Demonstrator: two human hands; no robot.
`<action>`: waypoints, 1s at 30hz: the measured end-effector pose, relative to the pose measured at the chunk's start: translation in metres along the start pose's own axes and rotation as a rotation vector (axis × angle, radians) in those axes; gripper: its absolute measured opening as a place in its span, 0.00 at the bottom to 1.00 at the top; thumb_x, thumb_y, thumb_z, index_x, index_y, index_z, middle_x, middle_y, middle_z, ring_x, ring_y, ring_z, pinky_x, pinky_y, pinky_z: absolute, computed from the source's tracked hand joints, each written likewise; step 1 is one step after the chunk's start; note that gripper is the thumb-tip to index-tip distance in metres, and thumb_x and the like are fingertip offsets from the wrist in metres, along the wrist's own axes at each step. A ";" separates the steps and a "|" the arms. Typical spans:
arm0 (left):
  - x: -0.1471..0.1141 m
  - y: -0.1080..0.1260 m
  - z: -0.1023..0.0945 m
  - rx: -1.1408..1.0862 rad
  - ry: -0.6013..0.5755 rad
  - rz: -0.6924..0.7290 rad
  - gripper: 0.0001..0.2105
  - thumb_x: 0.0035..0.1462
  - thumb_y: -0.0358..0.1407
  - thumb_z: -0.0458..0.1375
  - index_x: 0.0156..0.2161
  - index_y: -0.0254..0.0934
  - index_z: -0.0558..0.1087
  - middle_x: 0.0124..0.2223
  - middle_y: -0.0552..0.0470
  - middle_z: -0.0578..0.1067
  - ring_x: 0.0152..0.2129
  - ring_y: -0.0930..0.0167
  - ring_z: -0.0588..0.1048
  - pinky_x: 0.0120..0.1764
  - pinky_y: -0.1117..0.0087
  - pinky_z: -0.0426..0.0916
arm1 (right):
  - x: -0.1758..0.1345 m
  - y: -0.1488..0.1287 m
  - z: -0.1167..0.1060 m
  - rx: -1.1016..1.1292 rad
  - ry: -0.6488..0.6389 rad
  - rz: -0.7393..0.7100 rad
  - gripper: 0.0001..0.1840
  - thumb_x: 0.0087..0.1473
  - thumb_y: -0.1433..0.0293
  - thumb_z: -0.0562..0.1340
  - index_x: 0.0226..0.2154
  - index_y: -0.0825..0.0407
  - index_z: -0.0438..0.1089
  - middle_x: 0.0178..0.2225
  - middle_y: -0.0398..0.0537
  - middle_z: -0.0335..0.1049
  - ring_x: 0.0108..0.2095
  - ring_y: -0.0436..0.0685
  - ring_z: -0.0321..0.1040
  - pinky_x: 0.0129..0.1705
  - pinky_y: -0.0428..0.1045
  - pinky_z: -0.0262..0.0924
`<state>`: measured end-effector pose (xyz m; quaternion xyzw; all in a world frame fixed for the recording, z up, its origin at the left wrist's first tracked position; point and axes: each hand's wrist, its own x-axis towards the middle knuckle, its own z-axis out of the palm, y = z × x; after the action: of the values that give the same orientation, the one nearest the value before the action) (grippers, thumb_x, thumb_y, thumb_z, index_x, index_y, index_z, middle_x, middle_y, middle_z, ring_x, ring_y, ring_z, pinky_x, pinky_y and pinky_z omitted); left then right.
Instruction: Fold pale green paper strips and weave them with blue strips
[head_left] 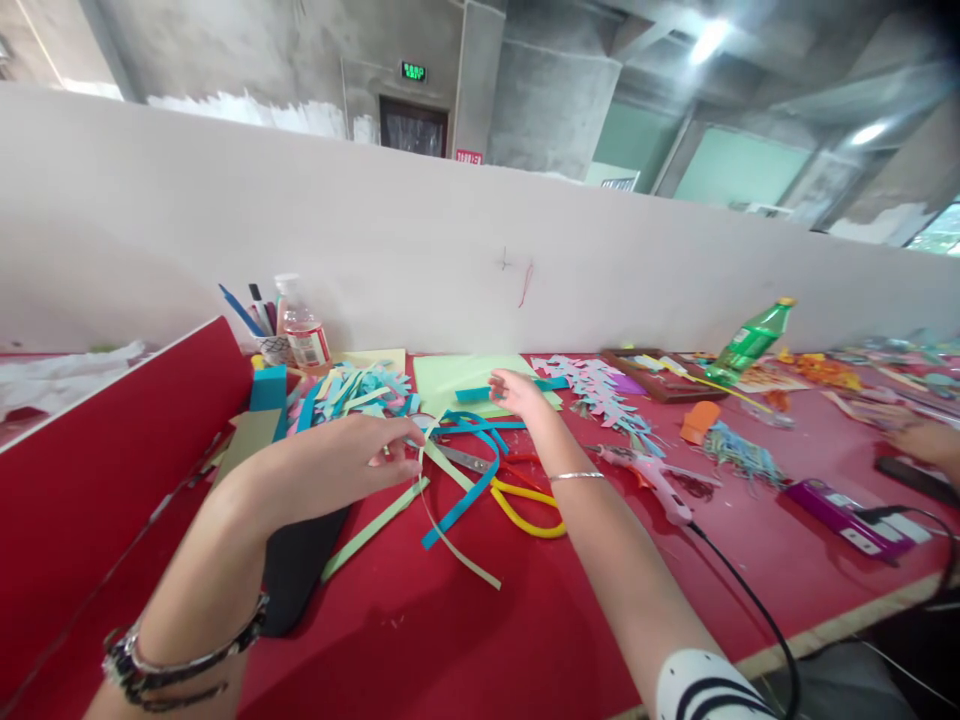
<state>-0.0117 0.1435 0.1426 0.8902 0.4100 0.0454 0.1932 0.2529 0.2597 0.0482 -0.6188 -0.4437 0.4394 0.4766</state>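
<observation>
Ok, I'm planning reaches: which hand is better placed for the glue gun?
Probably the right hand: it's nearer the glue gun, while the left hand seems to pinch a strip.

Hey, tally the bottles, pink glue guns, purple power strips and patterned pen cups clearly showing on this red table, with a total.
Plastic bottles: 2 (green one with a yellow cap, clear one with a red label)
Pink glue gun: 1
Purple power strip: 1
Patterned pen cup: 1
Total: 5
</observation>
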 end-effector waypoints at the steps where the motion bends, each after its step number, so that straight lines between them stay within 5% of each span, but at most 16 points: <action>1: 0.000 -0.001 0.000 -0.009 0.003 0.004 0.18 0.53 0.46 0.47 0.47 0.45 0.67 0.41 0.53 0.74 0.38 0.66 0.72 0.37 0.72 0.62 | -0.004 0.001 -0.002 -0.045 -0.020 -0.024 0.17 0.55 0.65 0.55 0.46 0.55 0.61 0.46 0.51 0.62 0.42 0.55 0.64 0.42 0.55 0.62; 7: 0.001 -0.005 0.000 0.017 0.016 -0.024 0.19 0.53 0.48 0.46 0.47 0.47 0.67 0.40 0.54 0.75 0.36 0.67 0.72 0.37 0.72 0.61 | -0.043 0.003 -0.003 -0.379 -0.229 -0.342 0.11 0.51 0.72 0.56 0.40 0.55 0.66 0.33 0.45 0.65 0.30 0.48 0.63 0.36 0.48 0.60; 12: 0.004 0.002 0.003 0.018 0.032 -0.026 0.18 0.52 0.47 0.47 0.45 0.44 0.69 0.39 0.52 0.75 0.35 0.66 0.72 0.38 0.71 0.61 | -0.068 0.010 0.030 -0.671 -0.439 -0.681 0.20 0.44 0.77 0.61 0.43 0.49 0.67 0.37 0.45 0.61 0.34 0.49 0.59 0.41 0.47 0.54; 15: 0.001 0.005 0.004 0.051 0.020 -0.043 0.17 0.52 0.45 0.47 0.45 0.42 0.68 0.37 0.51 0.75 0.33 0.67 0.72 0.35 0.72 0.61 | -0.068 0.016 0.050 -0.811 -0.501 -0.803 0.15 0.45 0.77 0.61 0.38 0.50 0.69 0.36 0.46 0.59 0.35 0.51 0.58 0.40 0.47 0.52; 18: -0.002 0.004 0.002 0.074 0.041 -0.018 0.16 0.54 0.45 0.46 0.43 0.43 0.68 0.34 0.52 0.75 0.29 0.68 0.72 0.31 0.73 0.61 | -0.065 0.017 0.058 -0.886 -0.497 -0.889 0.06 0.49 0.74 0.59 0.31 0.52 0.71 0.36 0.48 0.59 0.36 0.52 0.58 0.39 0.47 0.52; 22: 0.004 -0.007 0.003 0.032 0.183 0.016 0.17 0.54 0.46 0.46 0.43 0.42 0.68 0.33 0.51 0.74 0.27 0.70 0.71 0.30 0.73 0.61 | -0.068 0.007 0.052 -0.892 -0.403 -0.944 0.06 0.51 0.73 0.56 0.31 0.54 0.69 0.37 0.50 0.59 0.37 0.53 0.58 0.39 0.47 0.52; 27: 0.018 -0.024 0.031 -0.076 0.465 -0.035 0.30 0.50 0.46 0.51 0.56 0.36 0.53 0.47 0.45 0.69 0.47 0.61 0.64 0.49 0.59 0.55 | -0.082 -0.010 0.035 -0.802 -0.272 -0.931 0.07 0.53 0.71 0.54 0.29 0.54 0.66 0.32 0.46 0.62 0.31 0.49 0.59 0.34 0.45 0.53; 30: 0.019 -0.022 0.055 -0.400 0.396 -0.013 0.35 0.49 0.44 0.53 0.59 0.35 0.45 0.49 0.42 0.67 0.49 0.63 0.63 0.51 0.59 0.54 | -0.095 -0.017 0.024 -0.555 -0.249 -0.825 0.08 0.51 0.66 0.56 0.26 0.54 0.64 0.25 0.41 0.62 0.24 0.47 0.57 0.29 0.44 0.53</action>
<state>-0.0013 0.1535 0.0818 0.8055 0.4285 0.2971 0.2816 0.2065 0.1747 0.0721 -0.4384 -0.8043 0.1511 0.3717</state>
